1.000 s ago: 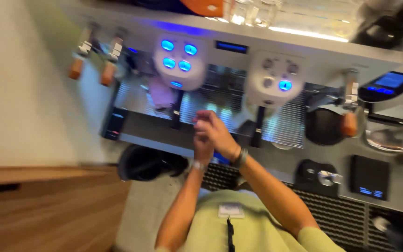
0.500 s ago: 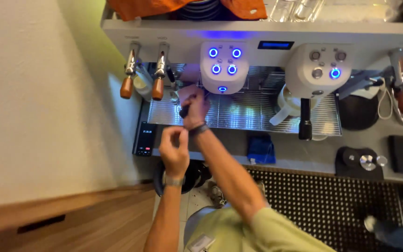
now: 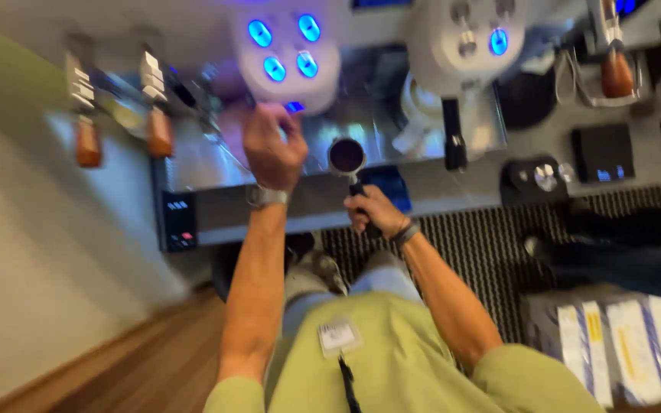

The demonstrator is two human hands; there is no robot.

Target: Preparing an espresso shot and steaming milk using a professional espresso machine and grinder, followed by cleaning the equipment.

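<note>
Head view: left hand (image 3: 273,149) blurred, right hand (image 3: 372,210) gripping portafilter (image 3: 347,157).

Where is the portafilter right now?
In the head view, the portafilter is centre frame, held by its handle in the right hand, just right of the raised left hand.

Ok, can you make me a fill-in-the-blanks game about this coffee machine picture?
1. The right hand holds a portafilter by its ____.
2. The left hand reaches up toward the group head whose buttons glow ____.
3. The left wrist wears a ____.
4. The two steam levers at far left have ____ handles.

Missing words: handle; blue; watch; brown
</note>
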